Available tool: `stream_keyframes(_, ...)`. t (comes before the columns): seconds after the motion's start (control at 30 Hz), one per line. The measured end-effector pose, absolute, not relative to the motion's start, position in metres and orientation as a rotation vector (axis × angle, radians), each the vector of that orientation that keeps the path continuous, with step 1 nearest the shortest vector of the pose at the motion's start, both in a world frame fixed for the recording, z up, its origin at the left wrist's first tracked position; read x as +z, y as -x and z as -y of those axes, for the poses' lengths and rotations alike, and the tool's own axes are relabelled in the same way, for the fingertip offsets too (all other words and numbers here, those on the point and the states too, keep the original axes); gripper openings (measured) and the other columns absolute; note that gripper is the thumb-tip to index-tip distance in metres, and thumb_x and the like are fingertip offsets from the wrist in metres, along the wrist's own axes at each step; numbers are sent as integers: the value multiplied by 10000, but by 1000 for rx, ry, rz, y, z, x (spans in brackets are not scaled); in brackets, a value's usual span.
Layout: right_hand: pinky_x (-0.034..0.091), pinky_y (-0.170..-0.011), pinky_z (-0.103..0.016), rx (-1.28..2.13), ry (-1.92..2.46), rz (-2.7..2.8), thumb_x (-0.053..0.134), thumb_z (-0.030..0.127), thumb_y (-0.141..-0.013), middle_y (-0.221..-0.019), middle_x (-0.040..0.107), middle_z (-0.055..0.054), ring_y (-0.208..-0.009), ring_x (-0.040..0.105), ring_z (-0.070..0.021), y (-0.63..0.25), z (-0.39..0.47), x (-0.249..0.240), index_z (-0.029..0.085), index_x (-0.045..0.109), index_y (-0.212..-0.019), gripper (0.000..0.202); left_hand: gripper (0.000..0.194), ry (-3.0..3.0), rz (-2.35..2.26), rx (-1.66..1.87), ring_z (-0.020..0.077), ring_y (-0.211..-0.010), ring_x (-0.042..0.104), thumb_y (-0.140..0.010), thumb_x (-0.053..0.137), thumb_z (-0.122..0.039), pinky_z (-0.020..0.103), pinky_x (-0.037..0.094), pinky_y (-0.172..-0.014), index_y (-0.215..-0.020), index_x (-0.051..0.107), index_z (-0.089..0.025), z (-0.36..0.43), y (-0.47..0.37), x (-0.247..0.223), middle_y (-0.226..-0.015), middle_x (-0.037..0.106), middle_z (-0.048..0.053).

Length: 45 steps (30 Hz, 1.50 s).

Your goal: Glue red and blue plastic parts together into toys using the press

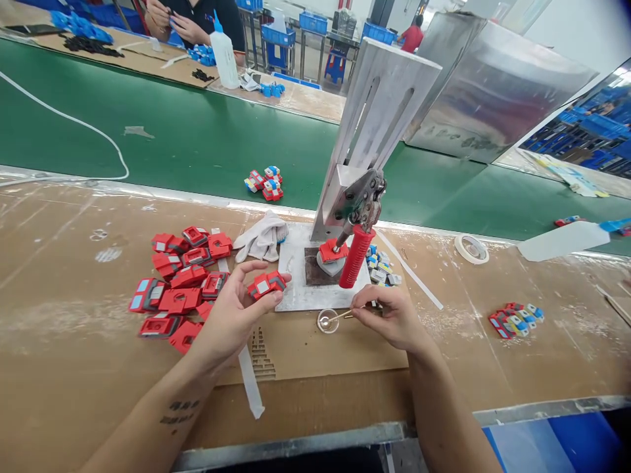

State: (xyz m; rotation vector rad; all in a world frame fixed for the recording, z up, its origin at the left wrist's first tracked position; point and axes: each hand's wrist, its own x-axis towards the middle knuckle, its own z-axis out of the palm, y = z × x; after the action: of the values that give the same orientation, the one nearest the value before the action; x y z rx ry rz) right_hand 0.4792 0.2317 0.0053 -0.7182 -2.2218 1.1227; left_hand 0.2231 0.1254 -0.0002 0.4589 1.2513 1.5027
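Observation:
My left hand (237, 310) grips a small red plastic part (267, 284) with a white square on it, between thumb and fingers. Pinched in my right hand (389, 316) is a thin wooden stick (344, 315), its tip inside a small clear round dish (327, 322). Between and beyond the hands stands a metal toggle clamp press with a red handle (357, 259). Under its plunger sits another red part (331, 250) on a grey block. To the left of my left hand lies a pile of similar red parts (180, 300).
A white glove (262, 238) lies left of the press base. Small grey, blue and yellow pieces (382, 266) sit behind my right hand. Further right are a tape roll (472, 249), assembled parts (515, 320) and a white bottle (564, 242). Across the green belt (197, 138), another person handles something.

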Motion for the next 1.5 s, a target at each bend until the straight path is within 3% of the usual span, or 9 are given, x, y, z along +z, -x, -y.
stream_keyframes(0.17,498,-617,-216,1109,694,2218,682,131,-869,-747,713,-5,-660,648,-117,-476,-230,8,193,668,-786,104,501,-490,-1265,1557,147,-849,666,-598,955,-279,240,510,-766,-960,626,-170,-127,-223,0,-869,738,20)
stream_keyframes(0.4,516,-631,-244,1095,697,2203,671,147,-881,-761,716,-16,-675,656,-133,-477,-228,7,200,655,-795,103,580,-459,-1259,1603,88,-636,584,-653,917,-325,183,461,-568,-1126,614,-179,-129,-224,0,-799,697,-23)
stream_keyframes(0.6,512,-652,-254,1102,687,2202,655,124,-885,-783,710,-12,-701,656,-137,-475,-225,6,208,642,-813,111,551,-473,-1340,1666,141,-833,676,-533,970,-244,237,538,-796,-955,623,-174,-128,-223,-3,-835,728,-4)
stream_keyframes(0.83,504,-654,-265,1125,658,2175,665,128,-894,-778,698,-7,-695,644,-138,-478,-226,6,213,624,-820,121,422,-580,-1242,1665,155,-740,668,-675,916,-331,281,567,-699,-1004,697,-181,-126,-224,-4,-830,725,14)
stream_keyframes(1.03,499,-633,-280,1180,658,2096,676,137,-900,-765,702,-16,-687,647,-150,-478,-226,7,215,625,-818,124,441,-619,-1199,1678,157,-780,700,-666,931,-292,248,571,-682,-999,664,-185,-124,-227,1,-883,738,23)
stream_keyframes(1.17,526,-647,-299,1208,683,1999,698,161,-890,-769,712,-28,-715,666,-170,-479,-226,7,217,642,-806,116,403,-635,-1166,1645,153,-701,710,-793,847,-370,225,538,-582,-1097,629,-222,-123,-228,0,-847,728,9)
stream_keyframes(1.27,537,-647,-303,1222,688,1902,726,196,-885,-777,716,-35,-731,674,-177,-480,-226,8,219,659,-802,109,430,-637,-1166,1601,145,-674,707,-781,844,-447,237,556,-594,-1095,675,-206,-123,-227,-1,-885,726,22)
stream_keyframes(1.4,535,-611,-312,1268,652,1718,773,276,-881,-759,703,-33,-700,663,-178,-481,-226,9,227,662,-802,144,422,-816,-1316,1493,165,-784,724,-716,900,-319,247,592,-671,-1087,732,-206,-120,-230,3,-1033,745,50)
stream_keyframes(1.5,513,-596,-318,1271,586,1591,798,311,-872,-750,682,-21,-681,642,-175,-479,-220,10,242,651,-823,170,359,-977,-1356,1444,200,-825,742,-741,876,-266,276,608,-722,-1065,732,-212,-114,-239,6,-959,770,47)
